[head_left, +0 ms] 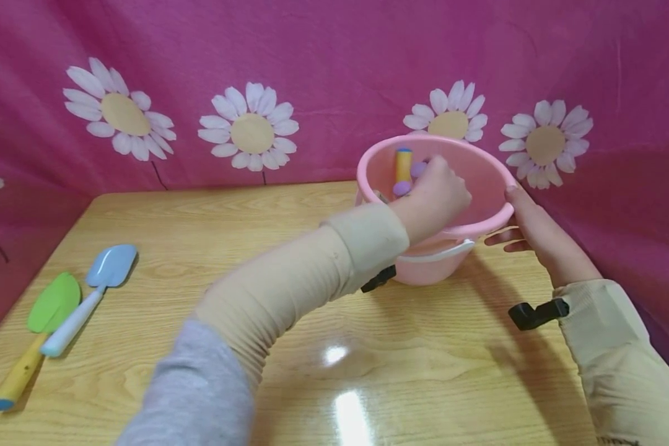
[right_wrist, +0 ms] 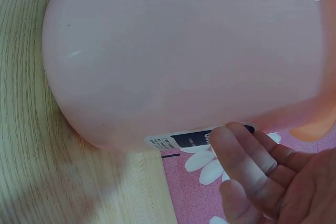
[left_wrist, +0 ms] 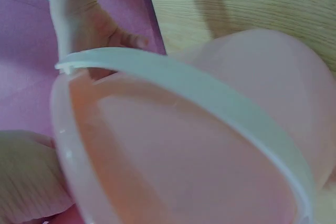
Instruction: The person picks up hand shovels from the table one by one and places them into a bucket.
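A pink bucket stands towards the back right of the table, tilted in the head view. My left hand reaches over its rim, fingers bent down inside and their tips hidden. Next to that hand are purple rounded ends and a yellow handle with a blue cap. I cannot tell whether the left fingers hold one of them. My right hand is at the bucket's right side, thumb on the rim. In the right wrist view its fingers lie nearly straight against the outer wall over a label.
The bucket's white carrying handle hangs down in front. At the table's left lie a green trowel with a yellow handle and a light blue shovel, their handles close together. A magenta cloth with white daisies rises behind the table.
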### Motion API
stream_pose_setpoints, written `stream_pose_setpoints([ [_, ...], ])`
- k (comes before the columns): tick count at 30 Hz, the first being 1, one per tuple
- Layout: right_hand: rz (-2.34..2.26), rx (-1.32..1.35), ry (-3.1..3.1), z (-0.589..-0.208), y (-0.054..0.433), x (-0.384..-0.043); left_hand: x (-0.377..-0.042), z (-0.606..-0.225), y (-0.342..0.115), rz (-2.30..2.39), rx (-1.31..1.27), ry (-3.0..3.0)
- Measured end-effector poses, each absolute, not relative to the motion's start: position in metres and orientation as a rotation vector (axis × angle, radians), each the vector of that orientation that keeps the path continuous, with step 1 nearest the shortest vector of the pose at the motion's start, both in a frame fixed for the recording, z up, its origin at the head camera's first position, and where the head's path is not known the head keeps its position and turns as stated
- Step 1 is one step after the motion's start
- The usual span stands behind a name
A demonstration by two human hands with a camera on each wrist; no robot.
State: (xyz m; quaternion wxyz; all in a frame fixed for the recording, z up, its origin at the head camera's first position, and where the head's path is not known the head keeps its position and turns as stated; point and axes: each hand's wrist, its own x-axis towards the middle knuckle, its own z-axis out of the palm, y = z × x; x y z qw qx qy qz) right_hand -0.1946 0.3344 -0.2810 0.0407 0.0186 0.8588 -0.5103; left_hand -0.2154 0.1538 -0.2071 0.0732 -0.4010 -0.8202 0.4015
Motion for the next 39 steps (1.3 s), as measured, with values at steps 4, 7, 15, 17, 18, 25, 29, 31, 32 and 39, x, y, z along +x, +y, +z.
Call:
stream_pose_setpoints([
  [4, -1.555, 0.078, 2.638, -0.280, 0.333, -0.195, -0.218, -0.210, 0.158, 1.198, -1.202, -2.534],
  [7, -1.559, 0.098, 2.631, -0.279, 0.333, -0.195, -0.220, -0.210, 0.159, 1.181, -1.204, -2.592],
  [15, -1.573, 0.098, 2.619, -0.278, 0.331, -0.195, -0.225, -0.208, 0.156, 1.103, -1.224, -2.696],
  [17, -1.564, 0.107, 2.630, -0.278, 0.331, -0.195, -0.227, -0.207, 0.155, 1.052, -1.237, -2.723],
  [18, -1.563, 0.108, 2.631, -0.278, 0.331, -0.195, -0.227, -0.207, 0.155, 1.036, -1.244, -2.732],
  [25, -1.559, 0.122, 2.625, -0.279, 0.331, -0.193, -0.227, -0.202, 0.144, 0.920, -1.298, -2.724],
  [29, -1.558, 0.114, 2.618, -0.278, 0.332, -0.192, -0.225, -0.198, 0.133, 0.820, -1.300, -2.651],
  [31, -1.556, 0.114, 2.623, -0.278, 0.332, -0.192, -0.223, -0.197, 0.128, 0.760, -1.289, -2.637],
  [32, -1.553, 0.113, 2.628, -0.279, 0.332, -0.192, -0.223, -0.197, 0.125, 0.737, -1.283, -2.630],
  [39, -1.560, 0.070, 2.616, -0.280, 0.334, -0.193, -0.225, -0.192, 0.100, 0.616, -1.211, -2.657],
])
